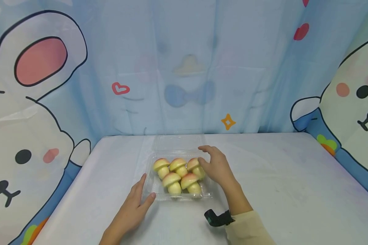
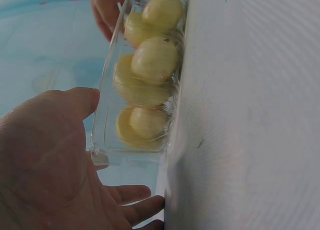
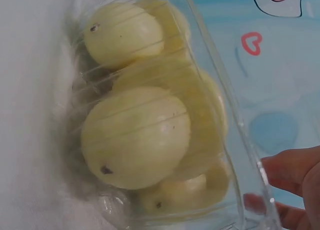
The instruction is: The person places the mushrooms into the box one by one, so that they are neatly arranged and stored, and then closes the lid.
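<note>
A clear plastic clamshell box (image 1: pixel 155 187) sits on the table, its lid (image 1: pixel 178 141) folded back behind it. Several yellow mushrooms (image 1: pixel 173 187) with reddish-tinged caps lie in the box in two rows. My left hand (image 1: pixel 130 207) is at the box's left front corner, fingers extended and thumb by the rim; in the left wrist view, the thumb reaches the rim. Over the right rear corner is my right hand (image 1: pixel 216 166), thumb and forefinger spread apart beside the rightmost back mushroom (image 1: pixel 194 164). In the right wrist view, its fingers (image 3: pixel 287 165) show past the rim.
A white cloth covers the table (image 1: pixel 279 180) on both sides of the box. Behind it hangs a blue curtain (image 1: pixel 248 68) with cartoon animals. A black wrist strap and device (image 1: pixel 217 217) sit at the right cuff.
</note>
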